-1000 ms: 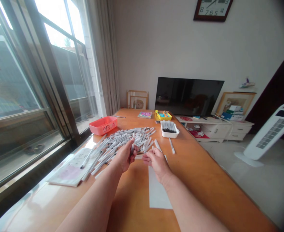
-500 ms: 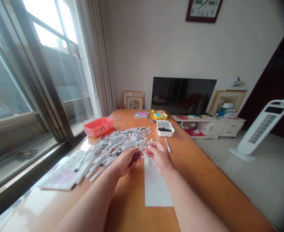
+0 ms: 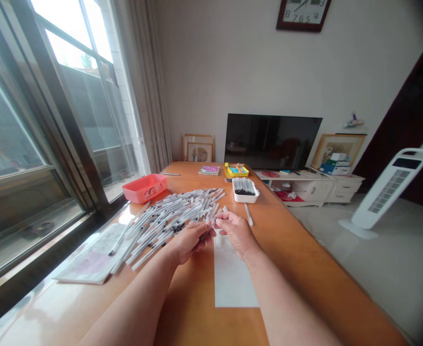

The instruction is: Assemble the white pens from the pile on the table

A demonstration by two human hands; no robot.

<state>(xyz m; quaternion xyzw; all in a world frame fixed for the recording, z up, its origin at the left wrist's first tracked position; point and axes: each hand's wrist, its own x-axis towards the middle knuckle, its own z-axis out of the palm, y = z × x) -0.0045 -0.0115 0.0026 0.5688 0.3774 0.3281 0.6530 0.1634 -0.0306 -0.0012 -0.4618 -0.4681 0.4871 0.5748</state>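
Note:
My left hand (image 3: 195, 238) is closed around a slim dark-ended pen (image 3: 205, 235), mostly hidden by the fingers. Close against it, my right hand (image 3: 235, 230) pinches at the pen's far end; what sits between thumb and forefinger is too small to make out. Beyond and to the left of my hands spreads a loose pile of whitish pens (image 3: 175, 214) with black ends. Under my right hand lies a white sheet of paper (image 3: 233, 283), with small clear pieces (image 3: 219, 240) near its top.
A white box (image 3: 245, 198) full of pens stands behind my right hand, a single pen (image 3: 248, 215) beside it. At left are a red box (image 3: 144, 192) and a printed bag (image 3: 89, 264). A yellow box (image 3: 237, 171) and a booklet (image 3: 209, 170) lie at the far end.
My two hands have come closer together, so the fingertips now meet. The left hand has shifted slightly to the right; the view has tilted very little.

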